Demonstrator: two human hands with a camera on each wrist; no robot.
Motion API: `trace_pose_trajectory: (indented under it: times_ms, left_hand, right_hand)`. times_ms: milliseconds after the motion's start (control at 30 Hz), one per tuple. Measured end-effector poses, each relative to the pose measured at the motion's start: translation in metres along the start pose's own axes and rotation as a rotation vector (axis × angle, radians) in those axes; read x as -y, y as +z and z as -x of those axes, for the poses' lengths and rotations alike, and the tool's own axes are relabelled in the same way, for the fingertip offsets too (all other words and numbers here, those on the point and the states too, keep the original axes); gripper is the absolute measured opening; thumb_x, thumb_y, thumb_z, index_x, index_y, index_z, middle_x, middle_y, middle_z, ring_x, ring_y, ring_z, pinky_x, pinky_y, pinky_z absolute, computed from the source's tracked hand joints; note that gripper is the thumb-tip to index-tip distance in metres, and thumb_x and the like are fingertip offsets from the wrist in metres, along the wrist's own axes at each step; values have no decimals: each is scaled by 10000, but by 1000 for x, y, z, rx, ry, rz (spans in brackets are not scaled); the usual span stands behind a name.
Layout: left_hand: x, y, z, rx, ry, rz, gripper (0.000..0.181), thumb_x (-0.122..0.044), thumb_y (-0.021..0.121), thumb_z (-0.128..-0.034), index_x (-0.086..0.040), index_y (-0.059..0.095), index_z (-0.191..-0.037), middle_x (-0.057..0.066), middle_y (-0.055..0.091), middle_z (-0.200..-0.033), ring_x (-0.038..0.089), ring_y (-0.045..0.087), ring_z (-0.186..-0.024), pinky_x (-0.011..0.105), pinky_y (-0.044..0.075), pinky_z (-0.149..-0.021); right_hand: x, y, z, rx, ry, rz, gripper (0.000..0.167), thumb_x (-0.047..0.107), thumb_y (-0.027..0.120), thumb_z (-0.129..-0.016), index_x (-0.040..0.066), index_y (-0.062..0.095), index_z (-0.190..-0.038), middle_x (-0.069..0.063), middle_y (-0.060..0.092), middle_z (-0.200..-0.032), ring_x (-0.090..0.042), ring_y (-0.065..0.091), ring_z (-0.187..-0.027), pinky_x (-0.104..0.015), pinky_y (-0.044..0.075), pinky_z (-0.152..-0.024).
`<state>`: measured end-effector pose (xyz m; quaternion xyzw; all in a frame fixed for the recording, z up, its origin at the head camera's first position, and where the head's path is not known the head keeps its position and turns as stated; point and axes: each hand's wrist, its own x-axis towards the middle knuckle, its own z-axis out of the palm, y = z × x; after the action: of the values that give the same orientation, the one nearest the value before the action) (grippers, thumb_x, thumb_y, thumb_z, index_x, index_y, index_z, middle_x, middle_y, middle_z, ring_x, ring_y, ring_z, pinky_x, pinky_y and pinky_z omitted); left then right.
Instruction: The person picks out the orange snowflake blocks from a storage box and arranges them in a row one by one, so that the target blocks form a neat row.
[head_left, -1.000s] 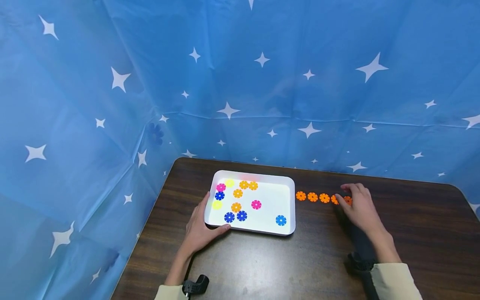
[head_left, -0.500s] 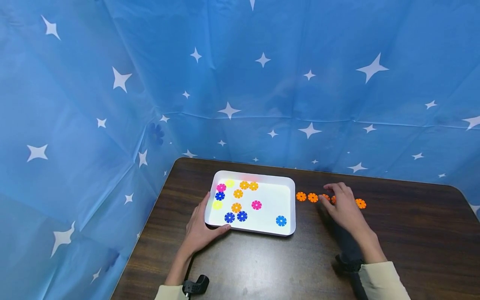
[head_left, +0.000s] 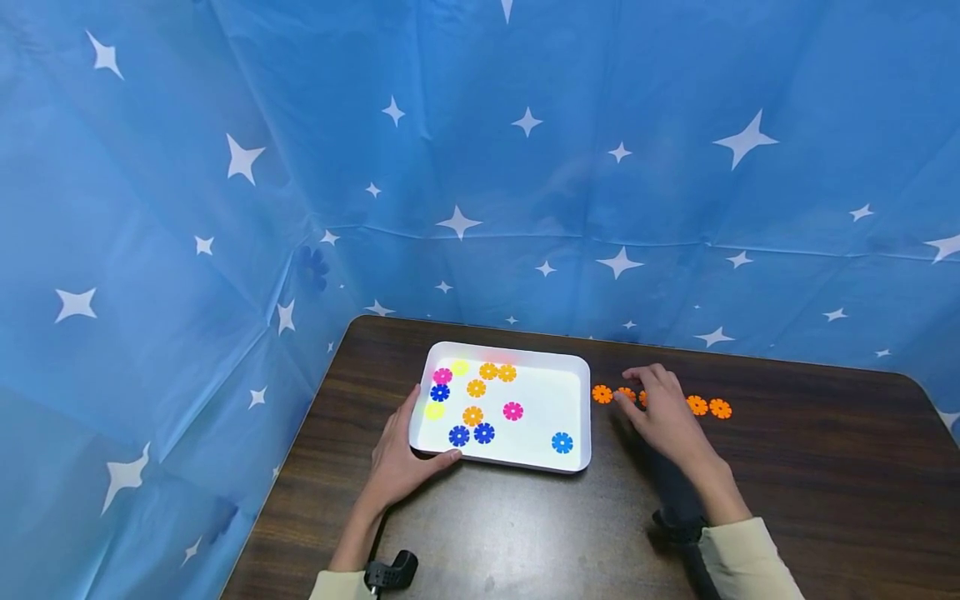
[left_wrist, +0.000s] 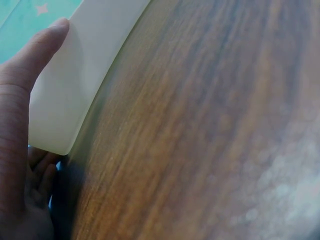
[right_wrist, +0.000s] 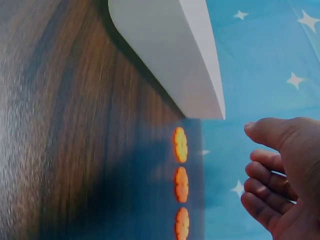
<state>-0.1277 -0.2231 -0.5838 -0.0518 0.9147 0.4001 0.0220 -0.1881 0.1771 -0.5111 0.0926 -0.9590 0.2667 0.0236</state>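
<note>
My left hand (head_left: 401,460) grips the near left corner of a white tray (head_left: 543,396), thumb along the near wall and fingers at the left side. In the left wrist view the thumb (left_wrist: 47,42) lies against the tray's wall. To the right of the tray runs a row of orange snowflake discs (head_left: 602,394) on the table. Over the row's middle hovers my right hand (head_left: 663,421), fingers loosely bent and hiding part of the row. In the right wrist view nothing sits between its thumb and fingers, and several discs (right_wrist: 181,184) lie apart from it.
Pink (head_left: 513,411), dark blue (head_left: 483,433), yellow (head_left: 460,367), light blue (head_left: 562,442) and orange-yellow discs (head_left: 476,388) lie scattered in the tray. A dark wooden table (head_left: 525,533) bears everything. Behind it hangs a blue star-patterned cloth (head_left: 562,183).
My right hand has moved left along the orange row towards the tray, uncovering discs at the row's right end. The left hand and the tray have stayed put.
</note>
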Motion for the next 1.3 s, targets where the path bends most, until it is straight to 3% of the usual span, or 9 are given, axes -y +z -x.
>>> trace_pose_trajectory:
  times_ms: [933,1300]
  left_hand:
    - [3,1,-1,-7,11,-7,1208,-702,823,-679,-441,103,-1614,14,341,-1649,269,420,-1389,636,390,-1092]
    - [0,-1,0,1,1,-9,1202,-692,822,-685,-428,110,-1617,14,325,-1659,277,408,-1404,642,378,-1097]
  right_hand:
    - [49,27,-9,67,-110,1,399,271,726,-955,47,645,-1275,-116,630,-1192,-271,537,-1068,-451,544,-920]
    - [69,40,-12,89,-175,-15,361,278,705,-971,52,661,-1250,-89,644,-1198,-260,559,-1105,-446,548,-961]
